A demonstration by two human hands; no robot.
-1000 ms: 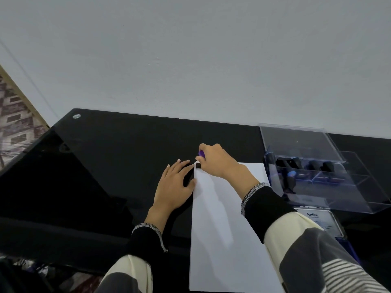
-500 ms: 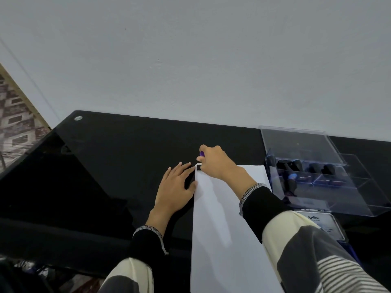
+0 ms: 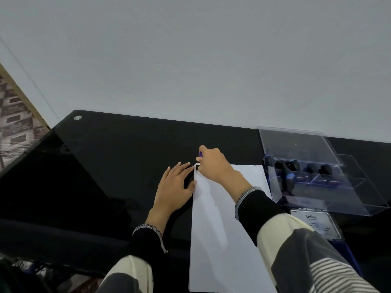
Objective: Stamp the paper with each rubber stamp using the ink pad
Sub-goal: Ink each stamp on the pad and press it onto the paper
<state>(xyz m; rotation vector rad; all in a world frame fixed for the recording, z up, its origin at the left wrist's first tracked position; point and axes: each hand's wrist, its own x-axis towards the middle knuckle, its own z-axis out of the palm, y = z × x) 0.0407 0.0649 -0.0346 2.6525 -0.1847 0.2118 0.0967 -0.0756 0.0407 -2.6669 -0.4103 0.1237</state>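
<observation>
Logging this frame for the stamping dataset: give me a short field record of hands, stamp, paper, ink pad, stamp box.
right hand: grips a small stamp, its base down on the paper's far left corner
left hand: flat, fingers straight, on the table at the paper's left edge
paper: white sheet lying flat on the black table; no printed marks visible
ink pad: right of the paper, lid closed, partly behind the right sleeve
stamp box: clear plastic, lid raised, dark stamps inside, beyond the ink pad
</observation>
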